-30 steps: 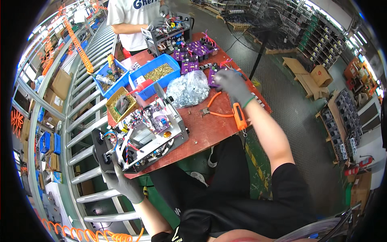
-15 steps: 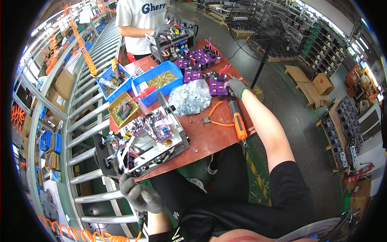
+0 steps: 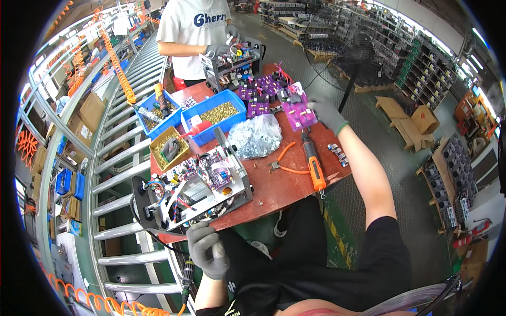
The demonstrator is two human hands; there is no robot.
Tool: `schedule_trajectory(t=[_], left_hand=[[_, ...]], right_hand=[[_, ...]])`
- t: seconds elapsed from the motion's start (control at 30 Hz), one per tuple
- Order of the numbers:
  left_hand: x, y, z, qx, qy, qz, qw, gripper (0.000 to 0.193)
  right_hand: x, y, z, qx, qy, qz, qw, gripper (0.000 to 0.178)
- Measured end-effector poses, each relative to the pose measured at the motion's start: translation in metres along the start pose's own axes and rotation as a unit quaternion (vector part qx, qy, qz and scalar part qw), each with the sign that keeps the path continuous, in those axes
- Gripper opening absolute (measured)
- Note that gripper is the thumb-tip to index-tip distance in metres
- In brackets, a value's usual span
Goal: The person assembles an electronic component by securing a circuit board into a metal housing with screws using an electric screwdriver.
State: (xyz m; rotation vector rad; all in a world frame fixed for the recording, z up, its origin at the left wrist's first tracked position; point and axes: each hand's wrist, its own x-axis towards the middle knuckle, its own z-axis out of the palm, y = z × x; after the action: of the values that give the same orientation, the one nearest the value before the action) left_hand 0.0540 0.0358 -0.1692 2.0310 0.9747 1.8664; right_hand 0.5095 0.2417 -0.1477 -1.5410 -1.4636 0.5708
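Observation:
My right hand (image 3: 328, 115), in a grey glove, grips a purple circuit board (image 3: 299, 116) by its right edge. The board is tilted and slightly blurred, above the table's far right part. My left hand (image 3: 208, 250), also gloved, is held off the table's front edge with fingers curled; anything inside them is hidden. Just beyond it sits an open metal chassis (image 3: 203, 184) with wires and a purple board inside. A black-and-orange power screwdriver (image 3: 314, 167) lies below the held board, beside orange-handled cutters (image 3: 289, 162). More purple boards (image 3: 258, 105) lie further left.
Blue bins (image 3: 240, 100) and a yellow box (image 3: 157, 150) hold brass-coloured screws. A clear bag (image 3: 255, 137) of metal parts lies mid-table. A person (image 3: 192, 37) works across at another chassis (image 3: 237, 68). A roller conveyor (image 3: 113, 226) runs along the left; a fan (image 3: 361, 52) stands behind.
My right hand has raised and tilted the purple board. My left hand has shifted right, still curled. A small metal part at the table's right edge is now uncovered. The whole view has shifted slightly.

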Motion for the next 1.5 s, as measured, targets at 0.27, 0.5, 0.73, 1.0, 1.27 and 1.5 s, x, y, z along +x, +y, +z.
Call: schedule_trajectory(t=[0.27,0.5,0.73,1.0,1.27,1.5], left_hand=[[0.049,0.005,0.038,-0.164,-0.125,-0.066,0.976,0.090],[0.081,0.052,0.005,-0.225,-0.375,-0.054,0.898,0.110],[0.002,0.045,-0.028,-0.253,-0.304,-0.020,0.918,0.106],[-0.040,0.047,-0.062,-0.389,-0.134,-0.259,0.874,0.088],[-0.012,0.045,-0.032,-0.240,-0.102,-0.140,0.955,0.085],[0.132,0.060,-0.040,-0.032,-0.335,-0.031,0.941,0.080]], right_hand=[[-0.106,-0.136,-0.044,0.187,-0.260,-0.075,0.944,0.020],[-0.166,-0.194,0.010,0.184,-0.539,-0.062,0.820,0.029],[-0.200,-0.180,0.078,0.184,-0.622,0.005,0.761,0.026],[-0.219,-0.211,0.119,0.037,-0.655,0.014,0.755,0.033],[-0.244,-0.223,0.092,-0.113,-0.342,-0.407,0.839,0.068],[-0.231,-0.214,0.024,-0.074,-0.202,-0.390,0.895,0.052]])
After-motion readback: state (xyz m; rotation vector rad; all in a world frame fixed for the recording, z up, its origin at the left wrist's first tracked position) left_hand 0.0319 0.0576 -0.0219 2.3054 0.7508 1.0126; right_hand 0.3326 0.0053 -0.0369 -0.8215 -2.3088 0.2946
